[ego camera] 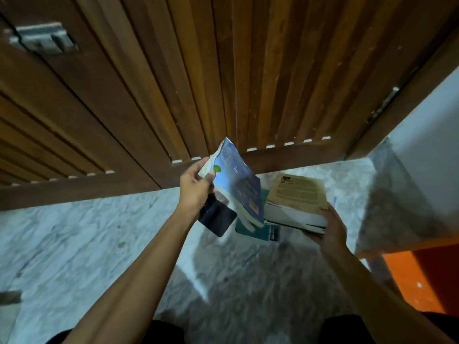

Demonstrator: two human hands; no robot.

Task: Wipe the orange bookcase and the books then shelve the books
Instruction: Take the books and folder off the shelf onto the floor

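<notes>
Left hand (196, 184) grips a blue book (236, 184) by its upper corner, thumb on the cover beside a green spot, fingers behind the pages. I read it as clenched on the book. The book is up off the floor and steeply tilted, with its page edges facing down-left. A dark cloth (216, 219) hangs under the same hand at the wrist, just beside the book's lower edge. I cannot tell how it is held.

Right hand (332, 227) grasps a stack of books (295, 214) at its near right corner, thumb on top, fingers curled underneath. The top one has a tan cover (298, 189) with small print, face up, and thick white page blocks show below it. The stack sits just right of the blue book, the two nearly touching.

A teal book (253, 229) with a barcode shows below the blue book. I cannot tell whether it lies on the floor or belongs to the stack.

The orange bookcase (422, 276) is at the lower right edge, only a corner in view, near the right forearm and apart from all the books.

The marble floor (74, 232) runs under both arms. A slatted wooden door (173, 70) fills the top, with a metal latch (44, 38) at upper left. A white wall (427, 132) is on the right.
</notes>
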